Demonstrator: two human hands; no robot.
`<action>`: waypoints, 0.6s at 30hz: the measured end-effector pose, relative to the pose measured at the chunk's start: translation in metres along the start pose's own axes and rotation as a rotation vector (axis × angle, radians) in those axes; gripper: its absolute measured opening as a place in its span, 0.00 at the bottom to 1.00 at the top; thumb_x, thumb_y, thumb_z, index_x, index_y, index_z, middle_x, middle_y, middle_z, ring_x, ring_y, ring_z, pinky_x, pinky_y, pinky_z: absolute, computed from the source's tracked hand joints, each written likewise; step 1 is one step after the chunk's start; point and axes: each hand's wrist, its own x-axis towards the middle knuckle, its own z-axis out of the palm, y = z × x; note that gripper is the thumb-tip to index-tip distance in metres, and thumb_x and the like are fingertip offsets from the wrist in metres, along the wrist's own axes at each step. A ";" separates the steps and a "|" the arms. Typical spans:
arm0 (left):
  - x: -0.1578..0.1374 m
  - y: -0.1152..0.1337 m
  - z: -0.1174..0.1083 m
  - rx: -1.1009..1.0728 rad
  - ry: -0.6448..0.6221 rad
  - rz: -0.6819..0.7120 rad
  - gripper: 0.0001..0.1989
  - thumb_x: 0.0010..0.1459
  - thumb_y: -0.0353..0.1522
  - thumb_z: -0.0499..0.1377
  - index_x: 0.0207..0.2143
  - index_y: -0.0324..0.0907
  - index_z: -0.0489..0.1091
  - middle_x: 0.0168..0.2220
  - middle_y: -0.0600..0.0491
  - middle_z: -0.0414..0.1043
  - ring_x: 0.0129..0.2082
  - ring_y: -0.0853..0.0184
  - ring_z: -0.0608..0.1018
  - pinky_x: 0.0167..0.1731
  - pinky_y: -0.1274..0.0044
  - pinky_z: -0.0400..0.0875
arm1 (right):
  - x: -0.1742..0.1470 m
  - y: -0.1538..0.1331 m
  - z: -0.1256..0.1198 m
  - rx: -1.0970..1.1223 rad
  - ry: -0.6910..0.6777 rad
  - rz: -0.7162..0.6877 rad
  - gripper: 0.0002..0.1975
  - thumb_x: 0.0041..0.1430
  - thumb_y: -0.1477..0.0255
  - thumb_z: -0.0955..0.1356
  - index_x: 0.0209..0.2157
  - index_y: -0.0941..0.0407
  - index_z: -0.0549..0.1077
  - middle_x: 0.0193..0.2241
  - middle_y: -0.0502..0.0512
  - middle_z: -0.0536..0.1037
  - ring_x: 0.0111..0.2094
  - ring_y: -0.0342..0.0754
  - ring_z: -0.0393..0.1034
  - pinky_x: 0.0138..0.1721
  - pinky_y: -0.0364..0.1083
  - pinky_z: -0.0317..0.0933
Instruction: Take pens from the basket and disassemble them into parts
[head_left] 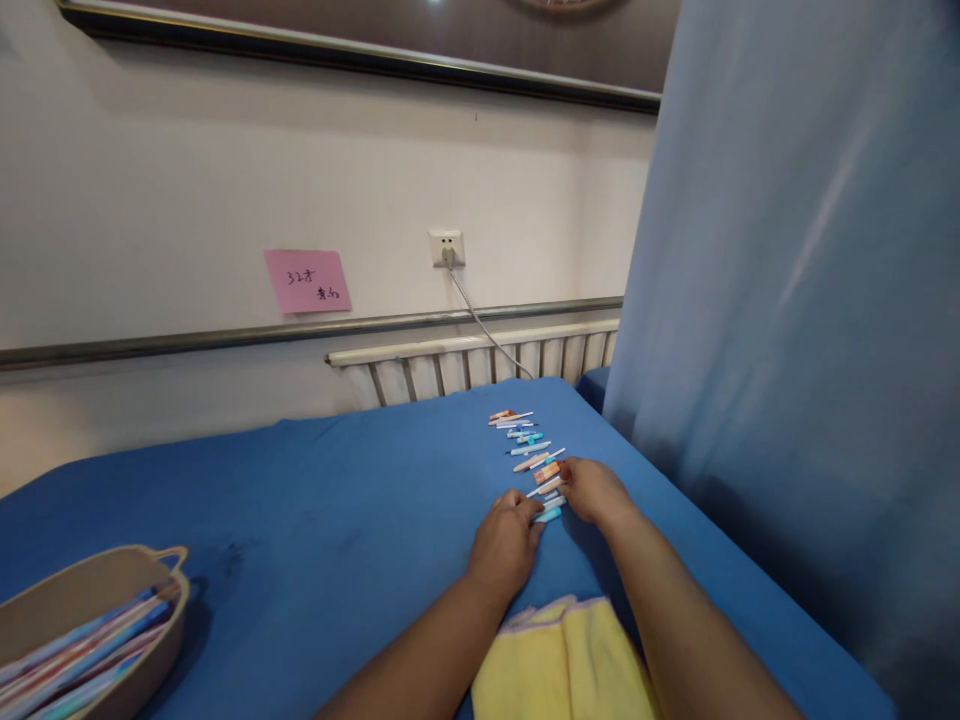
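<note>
A row of pens (529,449) and small stationery pieces lies across the blue sheet. My left hand (504,542) is closed at the left ends of the nearest pens, its fingertips pinched on a pale pen (553,503). From the right side, my right hand (596,490) pinches the other end of the nearby pens, and its fingers partly cover them. Just beyond the fingers sits an orange patterned piece (547,472), perhaps an eraser. A light-blue pen or cap (549,516) is closest to me in the row.
A beige basket (180,600) with long colourful packs (90,645) stands at left. Yellow folded cloth (562,660) lies between my forearms. Behind the blue-sheeted bed (300,520) are a rail (450,345) and a plugged-in cord (480,320). A blue curtain (772,300) hangs at right.
</note>
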 end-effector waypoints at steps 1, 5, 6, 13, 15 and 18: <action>0.000 0.000 0.000 -0.009 0.005 -0.001 0.11 0.57 0.29 0.54 0.42 0.46 0.70 0.40 0.50 0.67 0.41 0.64 0.70 0.43 0.75 0.63 | 0.000 0.001 0.000 -0.001 0.004 0.006 0.09 0.54 0.72 0.65 0.38 0.54 0.73 0.36 0.56 0.79 0.39 0.50 0.72 0.34 0.43 0.56; 0.000 -0.001 0.000 -0.048 0.003 -0.023 0.12 0.55 0.29 0.56 0.42 0.45 0.69 0.41 0.50 0.67 0.42 0.63 0.70 0.43 0.74 0.64 | 0.000 0.002 -0.001 -0.003 0.008 0.028 0.09 0.56 0.73 0.63 0.36 0.54 0.74 0.35 0.56 0.79 0.38 0.50 0.72 0.33 0.43 0.55; 0.000 -0.001 0.000 -0.059 0.002 -0.023 0.12 0.54 0.29 0.56 0.42 0.45 0.69 0.41 0.50 0.67 0.42 0.63 0.70 0.43 0.74 0.64 | 0.000 0.002 -0.001 -0.002 0.005 0.029 0.09 0.55 0.73 0.63 0.35 0.54 0.75 0.34 0.56 0.79 0.38 0.49 0.72 0.33 0.43 0.55; 0.001 -0.004 0.005 -0.104 0.046 -0.003 0.11 0.54 0.28 0.56 0.41 0.44 0.69 0.40 0.50 0.68 0.40 0.64 0.71 0.42 0.75 0.64 | -0.002 0.001 -0.003 0.013 0.052 0.058 0.09 0.56 0.71 0.63 0.33 0.54 0.75 0.32 0.57 0.79 0.36 0.50 0.72 0.31 0.43 0.54; 0.000 -0.004 0.004 -0.116 0.054 -0.005 0.11 0.54 0.29 0.56 0.41 0.44 0.69 0.39 0.50 0.68 0.39 0.64 0.72 0.41 0.75 0.65 | -0.001 0.002 -0.005 0.018 0.089 0.091 0.11 0.58 0.69 0.61 0.34 0.55 0.75 0.32 0.58 0.79 0.36 0.50 0.72 0.31 0.43 0.54; -0.002 -0.003 -0.004 -0.155 0.072 -0.031 0.11 0.55 0.31 0.55 0.42 0.44 0.69 0.40 0.50 0.68 0.36 0.65 0.72 0.39 0.74 0.66 | -0.002 0.003 -0.008 0.032 0.147 0.132 0.14 0.60 0.65 0.60 0.34 0.55 0.74 0.32 0.58 0.79 0.36 0.50 0.72 0.30 0.43 0.54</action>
